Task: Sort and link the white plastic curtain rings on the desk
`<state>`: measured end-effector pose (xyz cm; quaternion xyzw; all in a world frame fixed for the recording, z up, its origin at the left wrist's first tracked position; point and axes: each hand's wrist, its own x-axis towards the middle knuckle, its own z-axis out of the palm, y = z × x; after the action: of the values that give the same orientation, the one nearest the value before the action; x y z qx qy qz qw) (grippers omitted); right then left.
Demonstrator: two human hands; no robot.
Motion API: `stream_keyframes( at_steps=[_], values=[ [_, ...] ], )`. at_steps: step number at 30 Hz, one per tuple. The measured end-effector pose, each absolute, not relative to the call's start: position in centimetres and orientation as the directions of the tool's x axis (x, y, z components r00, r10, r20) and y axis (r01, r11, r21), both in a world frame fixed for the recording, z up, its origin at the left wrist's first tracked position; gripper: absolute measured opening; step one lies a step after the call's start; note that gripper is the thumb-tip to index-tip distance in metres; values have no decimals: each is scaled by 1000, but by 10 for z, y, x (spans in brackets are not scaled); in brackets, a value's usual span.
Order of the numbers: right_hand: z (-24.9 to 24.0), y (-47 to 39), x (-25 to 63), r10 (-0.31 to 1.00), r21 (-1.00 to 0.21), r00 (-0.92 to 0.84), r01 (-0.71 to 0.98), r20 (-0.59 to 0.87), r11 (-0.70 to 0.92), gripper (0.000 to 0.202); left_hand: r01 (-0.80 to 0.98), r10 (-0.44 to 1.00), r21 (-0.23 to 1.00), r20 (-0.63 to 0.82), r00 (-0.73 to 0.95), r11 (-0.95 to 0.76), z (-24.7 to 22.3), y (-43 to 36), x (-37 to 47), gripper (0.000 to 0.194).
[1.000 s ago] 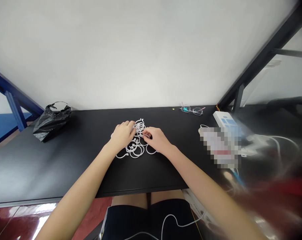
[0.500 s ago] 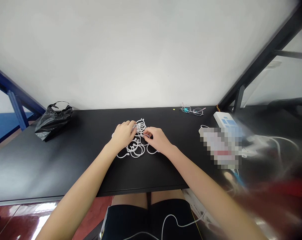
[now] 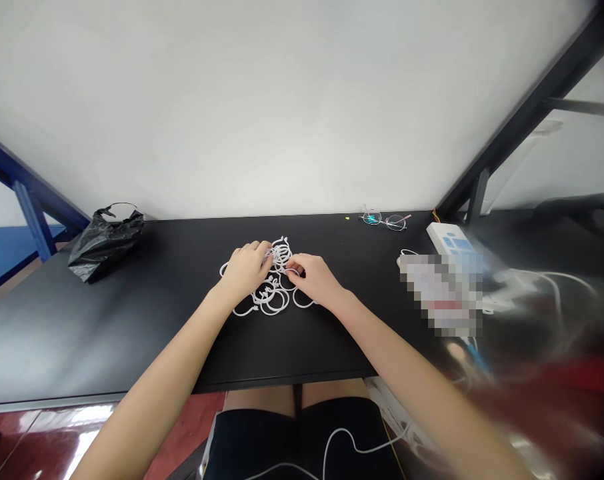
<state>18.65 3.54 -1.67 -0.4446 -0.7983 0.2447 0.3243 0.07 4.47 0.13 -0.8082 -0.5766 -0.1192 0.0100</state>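
Note:
A loose pile of white rings [image 3: 275, 303] with small knobbed ends lies on the black table, like curtain rings. My left hand [image 3: 249, 268] rests over the left side of the pile, its fingers curled around some rings at the top; the palm hides part of them. A single ring [image 3: 224, 268] sticks out on that hand's far left. My right hand [image 3: 315, 277] is closed at the pile's right side, pinching a white ring between thumb and fingers. Another ring [image 3: 302, 298] shows partly below this hand.
At the back left sits a crumpled black plastic bag [image 3: 105, 243]. Eyeglasses [image 3: 385, 220] lie near the wall. A white and blue box [image 3: 452, 240], a pixelated item [image 3: 439, 293] and white cables [image 3: 547, 277] occupy the right side. Another white cable [image 3: 349, 437] crosses my lap.
Slightly more of the ring left of my left hand shows now. Both hands stay in nearly the same place at the pile.

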Motion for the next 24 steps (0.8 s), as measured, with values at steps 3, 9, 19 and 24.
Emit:
stream_keyframes(
  at_steps=[3, 9, 19, 24],
  values=[
    [-17, 36, 186, 867, -682, -394, 545, 306, 488, 9, 936, 931, 120, 200, 304, -332, 1, 45, 1, 30],
    [-17, 36, 186, 871, -687, -390, 546, 298, 479, 9, 939, 933, 111, 193, 302, -327, 3, 43, 2, 30],
    [-14, 34, 186, 870, -676, -398, 558, 291, 481, 10, 937, 930, 89, 186, 317, -337, 0, 44, 1, 31],
    [-13, 34, 185, 875, -672, -395, 570, 280, 472, 10, 936, 927, 79, 191, 322, -342, 0, 44, 1, 31]
  ],
)
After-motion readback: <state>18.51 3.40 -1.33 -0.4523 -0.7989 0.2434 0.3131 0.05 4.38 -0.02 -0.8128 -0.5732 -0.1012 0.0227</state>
